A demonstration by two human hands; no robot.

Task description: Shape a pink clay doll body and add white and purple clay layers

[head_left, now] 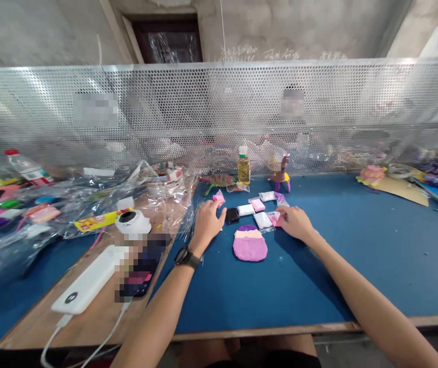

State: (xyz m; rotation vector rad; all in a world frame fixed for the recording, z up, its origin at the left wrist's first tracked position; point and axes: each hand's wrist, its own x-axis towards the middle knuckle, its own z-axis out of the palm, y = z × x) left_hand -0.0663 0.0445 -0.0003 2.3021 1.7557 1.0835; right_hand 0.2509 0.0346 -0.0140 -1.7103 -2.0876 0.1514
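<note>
My left hand (207, 223), with a black watch on the wrist, is at the left of a group of small packets. Its thumb stands apart from the fingers, and the fingertips reach a small pink packet (218, 196). At the right of the group, the fingers of my right hand (296, 223) close on the edge of a pink clay packet (275, 219). Between the hands lie a black packet (233, 215), a white packet (246, 210) and several others. Nearer to me is a flat, rounded clay piece (250, 249) in purple, peach and violet.
Behind the packets stand a bottle of yellow liquid (244, 168) and a brown, yellow and purple clay figure (281, 176). At left are a white power bank (90, 280), a phone (142, 276), a white round device (133, 225) and plastic bags. A perforated metal panel (219, 97) runs along the back.
</note>
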